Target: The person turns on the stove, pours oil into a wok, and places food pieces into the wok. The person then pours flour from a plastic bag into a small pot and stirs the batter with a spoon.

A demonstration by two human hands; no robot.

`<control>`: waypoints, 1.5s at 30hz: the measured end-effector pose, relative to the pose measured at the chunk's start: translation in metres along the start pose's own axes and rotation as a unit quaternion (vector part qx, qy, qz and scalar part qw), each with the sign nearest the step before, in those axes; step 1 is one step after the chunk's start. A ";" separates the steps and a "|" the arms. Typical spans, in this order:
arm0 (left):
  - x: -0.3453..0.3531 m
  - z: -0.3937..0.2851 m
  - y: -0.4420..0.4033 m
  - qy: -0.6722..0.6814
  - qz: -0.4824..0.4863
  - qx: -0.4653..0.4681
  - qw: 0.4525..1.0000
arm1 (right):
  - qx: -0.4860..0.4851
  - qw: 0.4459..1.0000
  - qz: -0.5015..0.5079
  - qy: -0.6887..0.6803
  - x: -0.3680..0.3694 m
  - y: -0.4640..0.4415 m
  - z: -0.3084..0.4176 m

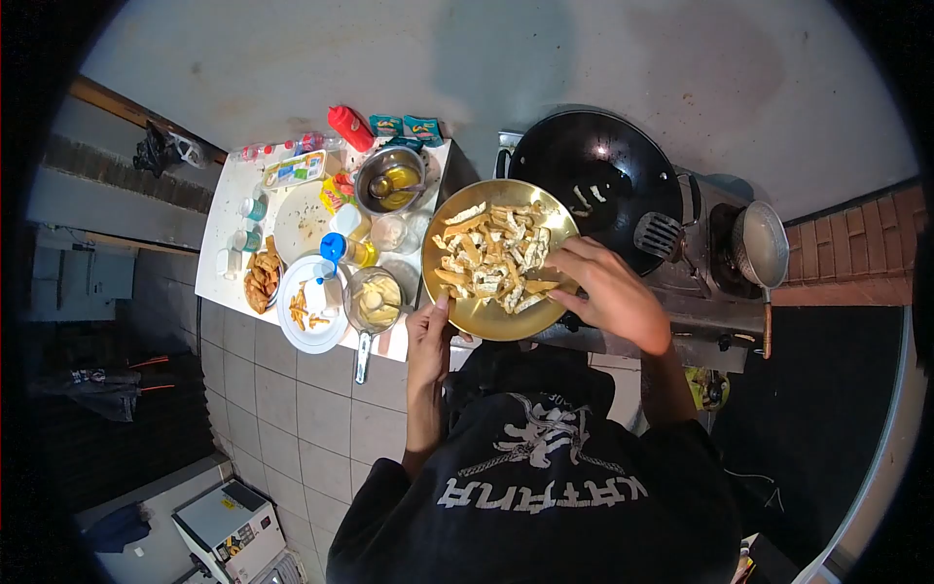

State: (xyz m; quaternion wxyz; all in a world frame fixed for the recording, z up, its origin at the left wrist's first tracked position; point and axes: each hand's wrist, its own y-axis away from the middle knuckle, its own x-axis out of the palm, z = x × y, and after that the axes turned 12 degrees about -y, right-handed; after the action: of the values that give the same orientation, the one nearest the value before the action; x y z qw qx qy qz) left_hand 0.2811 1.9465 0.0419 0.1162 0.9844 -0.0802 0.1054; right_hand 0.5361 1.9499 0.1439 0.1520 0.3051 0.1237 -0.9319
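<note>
A round gold-coloured plate (467,316) is held up in front of my chest, heaped with pale and brown strips of food (491,255). My left hand (429,336) grips its lower left rim, thumb on top. At the plate's right side, my right hand (605,292) has its fingertips pinched at a strip near the rim. Behind the plate, a large black wok (593,146) sits on the stove with a few strips inside. A slotted spatula (658,236) rests at the wok's right edge.
Left of the plate, a white table (216,277) holds a metal bowl (407,162) of yellow liquid, a red bottle (350,127), a white plate (321,339), jars and a handled pan (363,355). A smaller pan (761,243) sits on the stove's right side.
</note>
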 end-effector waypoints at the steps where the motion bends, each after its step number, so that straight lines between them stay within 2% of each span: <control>1: 0.001 0.000 0.000 0.000 0.000 0.000 1.000 | 0.000 1.000 0.000 0.000 0.005 0.000 -0.004; 10: 0.000 -0.002 -0.001 -0.015 0.011 0.001 1.000 | -0.005 1.000 -0.012 0.006 0.022 0.001 -0.006; 13: 0.002 -0.002 0.000 -0.009 0.006 0.000 1.000 | 0.002 1.000 0.020 0.016 0.010 0.001 -0.005; 15: 0.002 -0.002 0.000 -0.015 -0.010 -0.004 1.000 | 0.017 0.995 -0.018 -0.099 -0.007 0.003 -0.007; 17: 0.002 -0.001 0.000 -0.013 -0.018 -0.003 1.000 | -0.018 0.990 -0.111 -0.089 -0.022 0.002 -0.016; 19: -0.001 -0.002 0.001 -0.007 -0.025 -0.001 1.000 | 0.043 0.978 -0.202 -0.034 -0.034 0.000 -0.027; 21: -0.002 -0.002 0.001 -0.009 -0.024 -0.008 1.000 | 0.121 0.964 -0.236 -0.014 -0.039 0.002 -0.066; 25: -0.003 -0.002 0.001 -0.009 -0.012 -0.006 1.000 | 0.183 0.949 -0.253 0.049 -0.034 0.004 -0.129; 27: -0.002 -0.003 0.002 0.001 -0.008 -0.012 1.000 | 0.256 0.928 -0.228 0.147 -0.029 0.007 -0.150; 37: 0.000 -0.002 0.006 -0.001 -0.028 -0.013 1.000 | 0.285 0.899 -0.266 0.200 -0.021 -0.004 -0.168; 40: -0.004 0.001 0.006 0.000 -0.035 -0.007 0.999 | 0.242 0.914 -0.259 0.195 -0.025 -0.003 -0.169; 42: -0.005 0.003 0.007 0.009 -0.038 -0.004 0.999 | 0.251 0.938 -0.234 0.049 -0.035 0.002 -0.160; 45: -0.004 0.000 0.007 0.005 -0.049 -0.007 0.999 | 0.236 0.936 -0.255 0.054 -0.045 0.005 -0.114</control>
State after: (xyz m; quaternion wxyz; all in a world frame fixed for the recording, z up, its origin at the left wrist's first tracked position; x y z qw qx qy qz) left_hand 0.2755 1.9401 0.0427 0.1282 0.9858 -0.0324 0.1035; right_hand 0.6328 1.9913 0.0815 -0.1741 0.3404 -0.0177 -0.9239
